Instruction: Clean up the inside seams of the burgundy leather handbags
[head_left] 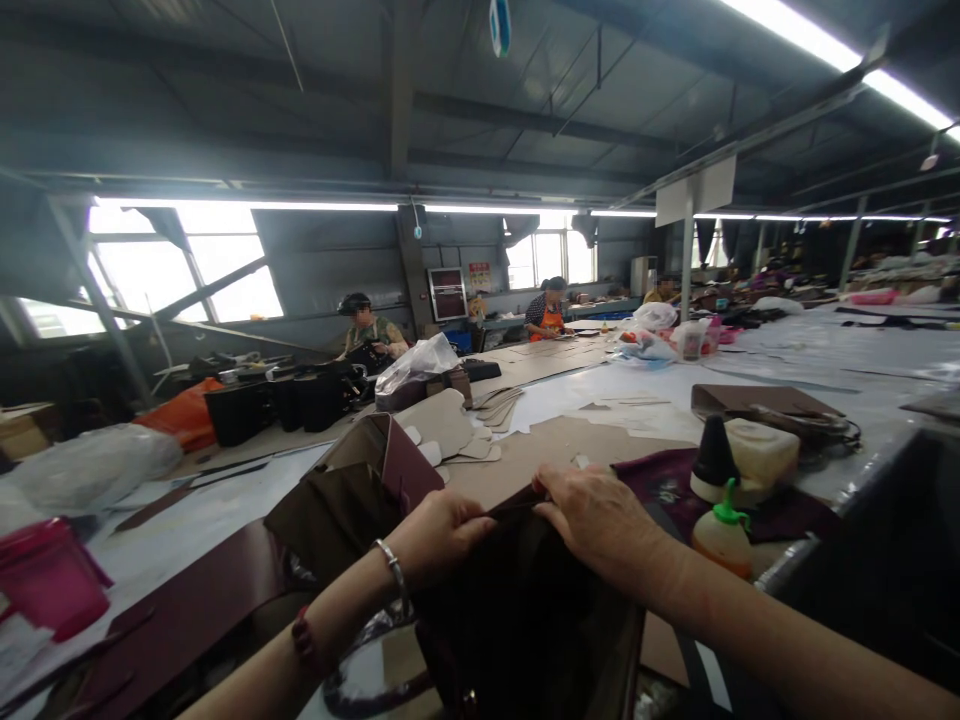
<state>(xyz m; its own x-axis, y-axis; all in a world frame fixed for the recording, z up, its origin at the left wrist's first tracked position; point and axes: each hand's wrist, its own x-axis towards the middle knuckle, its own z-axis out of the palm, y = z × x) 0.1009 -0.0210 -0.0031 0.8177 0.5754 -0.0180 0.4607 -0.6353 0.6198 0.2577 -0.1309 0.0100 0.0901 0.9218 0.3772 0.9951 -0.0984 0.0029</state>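
Note:
A dark brown bag (525, 610) hangs upright in front of me, its top edge pinched from both sides. My left hand (442, 535) is closed on that edge, thumb against the fabric. Close by on the right, my right hand (589, 505) grips the same edge between thumb and fingers. The lower part of the bag runs out of view at the bottom. To the left lies a maroon leather piece (202, 600), and behind it stands another maroon bag (405, 455) with brown lining fabric (337, 515) spilling out.
At right are a glue bottle with a green tip (724, 535), a black cone (714, 455), a yellowish container (761, 455) and a brown bag (765, 402). Cut pale pieces (442, 425) lie ahead. A pink bin (56, 575) is at left. Several people work farther back.

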